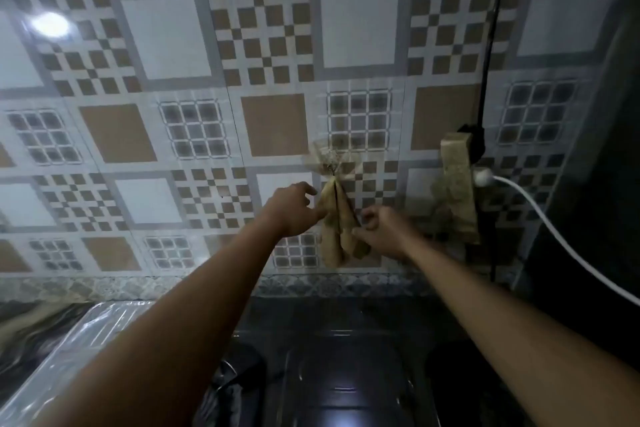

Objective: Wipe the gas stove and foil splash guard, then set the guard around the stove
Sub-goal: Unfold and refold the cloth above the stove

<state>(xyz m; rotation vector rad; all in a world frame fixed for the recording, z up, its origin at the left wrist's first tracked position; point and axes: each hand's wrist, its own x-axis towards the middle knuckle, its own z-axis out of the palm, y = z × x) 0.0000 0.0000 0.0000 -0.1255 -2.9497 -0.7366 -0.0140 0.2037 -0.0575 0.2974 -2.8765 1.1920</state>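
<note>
A tan cloth (335, 229) hangs from a small hook (331, 168) on the tiled wall. My left hand (294, 210) touches the cloth's left side with fingers pinched against it. Low on the cloth's right edge, my right hand (382, 230) has its fingers closed on the fabric. The black glass gas stove (346, 374) lies below, between my forearms, with a burner (239, 367) partly hidden by my left arm. The shiny foil splash guard (86, 343) lies at the lower left beside the stove.
A second tan cloth (455, 191) hangs to the right over a wall socket. A white plug and cable (540, 215) runs down to the right; a black cable (491, 31) runs up the wall. A dark appliance (602, 184) fills the right side.
</note>
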